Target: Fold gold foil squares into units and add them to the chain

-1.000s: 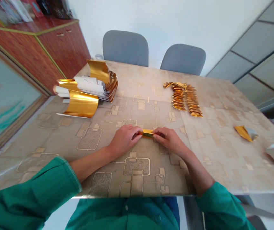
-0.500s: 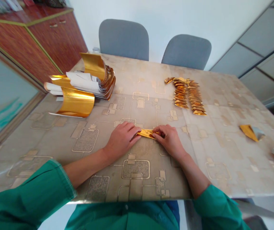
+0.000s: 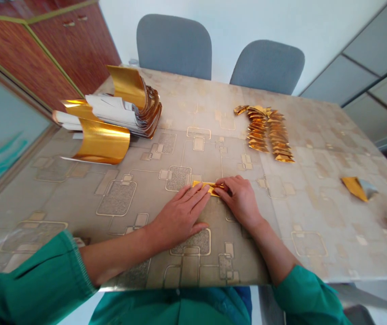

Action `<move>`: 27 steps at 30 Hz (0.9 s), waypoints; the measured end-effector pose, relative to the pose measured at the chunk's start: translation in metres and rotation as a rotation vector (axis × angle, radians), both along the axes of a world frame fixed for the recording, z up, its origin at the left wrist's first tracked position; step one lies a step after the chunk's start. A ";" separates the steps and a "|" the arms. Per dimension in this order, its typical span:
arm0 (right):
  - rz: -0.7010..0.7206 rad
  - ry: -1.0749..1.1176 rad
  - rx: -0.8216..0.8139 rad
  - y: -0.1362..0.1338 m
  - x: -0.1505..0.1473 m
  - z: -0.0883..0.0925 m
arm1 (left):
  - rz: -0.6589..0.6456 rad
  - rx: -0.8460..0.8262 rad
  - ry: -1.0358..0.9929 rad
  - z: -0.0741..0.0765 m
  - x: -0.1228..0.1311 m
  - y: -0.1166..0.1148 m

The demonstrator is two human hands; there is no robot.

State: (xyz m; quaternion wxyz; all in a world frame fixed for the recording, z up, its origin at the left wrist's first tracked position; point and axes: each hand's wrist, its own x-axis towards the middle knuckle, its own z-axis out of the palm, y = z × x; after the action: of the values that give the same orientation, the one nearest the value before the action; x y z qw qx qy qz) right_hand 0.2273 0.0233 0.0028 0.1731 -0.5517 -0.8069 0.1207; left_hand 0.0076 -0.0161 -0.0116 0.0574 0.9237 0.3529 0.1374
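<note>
A white wall (image 3: 261,22) fills the top centre, two gray chairs (image 3: 174,47) before it. A reddish-brown cabinet (image 3: 74,52) with handles occupies the upper left; below it, at the left edge, a pale blue panel (image 3: 3,117) carries teal streaks. Gray panels (image 3: 359,58) with dark seams line the upper right, and a beige patterned table (image 3: 322,158) spans the middle

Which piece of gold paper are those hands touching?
The narrow strip in the middle: the left hand lies on it, the right hand holds its right end. The curled sheets, folded rows and far-right piece lie untouched.
</note>
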 end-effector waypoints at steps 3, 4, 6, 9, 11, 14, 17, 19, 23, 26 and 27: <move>-0.028 0.019 -0.006 0.000 -0.001 0.000 | 0.004 -0.014 -0.001 0.000 -0.001 0.000; -0.035 0.017 -0.005 0.000 -0.002 0.001 | 0.006 -0.018 0.001 0.001 -0.001 -0.001; -0.043 -0.002 -0.001 0.000 -0.003 0.002 | 0.009 -0.021 0.011 0.001 -0.001 -0.001; -0.051 -0.039 0.012 -0.001 -0.004 0.003 | 0.013 -0.008 0.024 0.002 -0.001 -0.003; -0.058 -0.056 0.023 -0.001 -0.005 0.003 | 0.019 -0.003 0.031 0.003 0.000 -0.003; -0.068 -0.070 0.050 -0.001 -0.007 0.001 | 0.028 -0.001 0.039 0.004 0.000 -0.003; -0.076 -0.081 0.082 -0.001 -0.008 0.000 | 0.040 -0.002 0.061 0.005 0.001 -0.003; -0.074 -0.092 0.093 -0.001 -0.008 -0.001 | 0.043 -0.005 0.077 0.005 0.002 -0.003; -0.065 -0.112 0.094 0.000 -0.009 -0.002 | 0.037 -0.010 0.088 0.004 0.002 -0.003; -0.074 -0.114 0.090 0.000 -0.010 -0.002 | 0.031 -0.015 0.098 0.003 0.002 -0.004; -0.079 -0.115 0.090 -0.001 -0.010 -0.002 | 0.030 -0.017 0.102 0.002 0.002 -0.003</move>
State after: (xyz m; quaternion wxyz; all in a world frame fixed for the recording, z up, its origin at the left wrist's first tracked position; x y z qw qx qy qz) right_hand 0.2171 0.0227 0.0005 0.1558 -0.5808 -0.7977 0.0457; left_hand 0.0096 -0.0196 -0.0092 0.0449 0.9236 0.3704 0.0882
